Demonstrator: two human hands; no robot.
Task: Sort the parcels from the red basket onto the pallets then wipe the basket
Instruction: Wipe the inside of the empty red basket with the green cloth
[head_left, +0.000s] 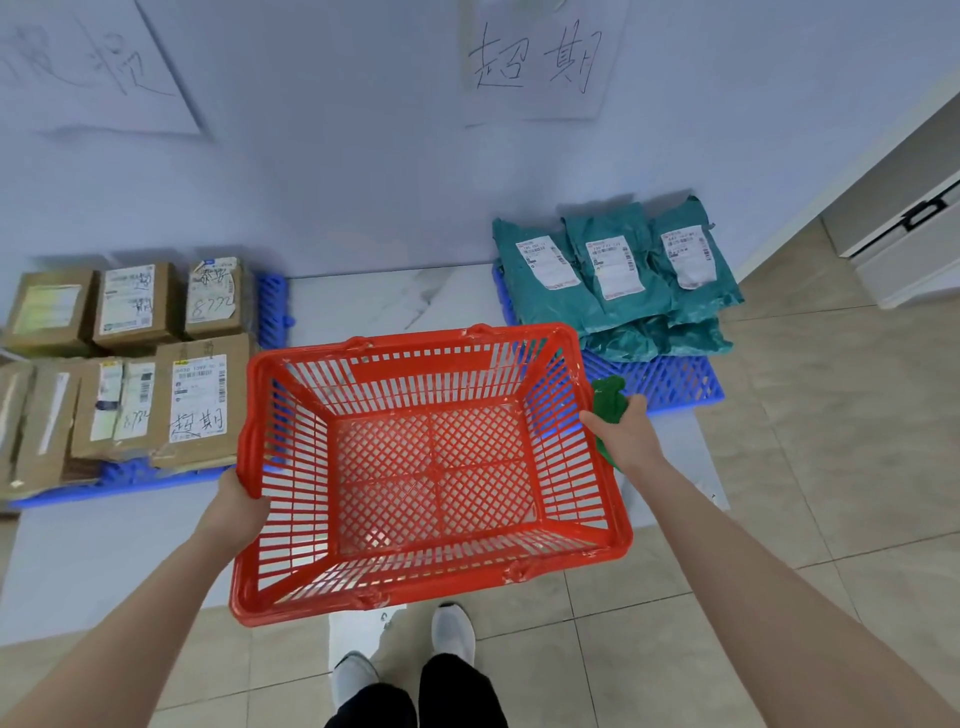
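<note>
A: Where is the red basket (434, 457)?

B: In front of the person, between the 2 pallets; its open top faces the camera and nothing lies on its mesh bottom.

A: And the hands?

B: The left hand (236, 499) grips the left rim, fingers curled over the edge; the right hand (621, 431) is closed round a green cloth (609, 397), holding it against the top of the right wall, with the thumb on the rim.

A: The parcels?

B: Cardboard boxes (130, 358) sit packed side by side on the left blue pallet (124, 475), most with white labels; 1 bears handwritten characters, 2 show "8772". Teal mailer bags (613, 270) lie on the right blue pallet (670, 379); 3 labelled ones lie on top, overlapping, with more beneath.

A: Anything beyond that?

B: 2 paper signs hang on the pale wall; the right sign (535, 57) is above the bags, the left sign (88, 62) above the boxes, both handwritten. A white cabinet (909, 228) stands at the far right; white shoes (452, 631) and dark trousers show below the basket's near rim, on beige floor tiles.
</note>
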